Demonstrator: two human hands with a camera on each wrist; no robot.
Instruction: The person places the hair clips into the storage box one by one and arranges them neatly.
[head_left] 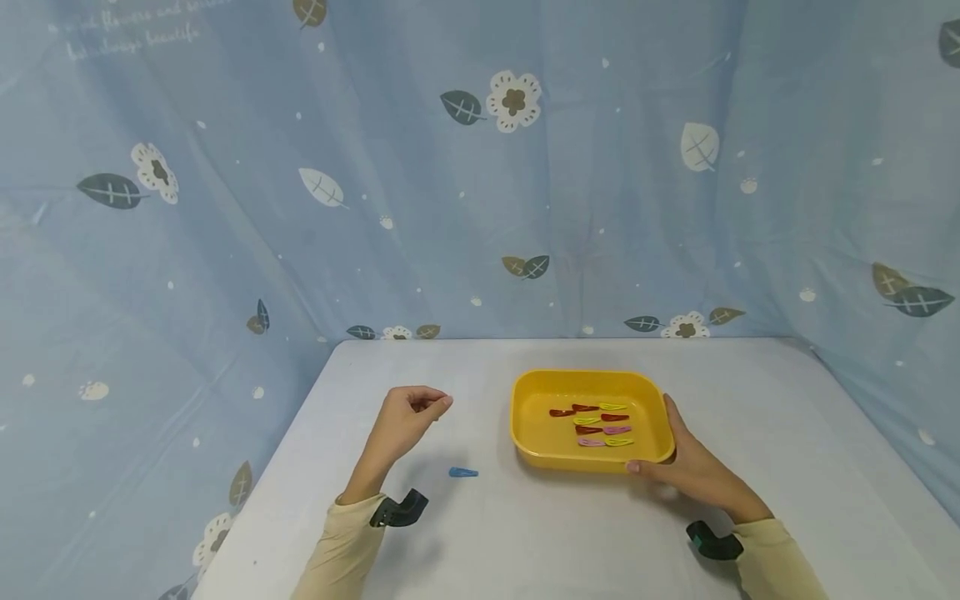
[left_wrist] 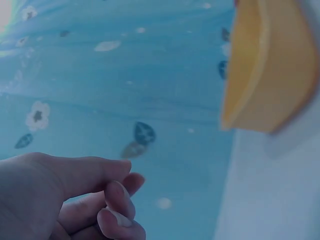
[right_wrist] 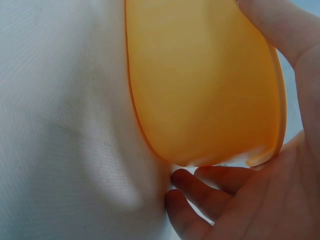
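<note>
My left hand (head_left: 405, 421) is raised over the left side of the table, fingers loosely curled toward the thumb. Nothing shows between its fingertips in the left wrist view. Below and to the right of it, a blue hair clip (head_left: 463, 472) lies on the white cloth. My right hand (head_left: 693, 467) grips the near right corner of a yellow plastic basket (head_left: 540, 454), thumb at the near rim and fingers along the right side. Inside the basket lie several red, yellow and pink hair clips (head_left: 603, 430), arranged in short rows on its floor.
A white cloth covers the table (head_left: 420, 358). Behind and around it hangs a blue curtain (head_left: 405, 250) with leaf and flower prints. Black wrist mounts (head_left: 400, 508) sit at both sleeves.
</note>
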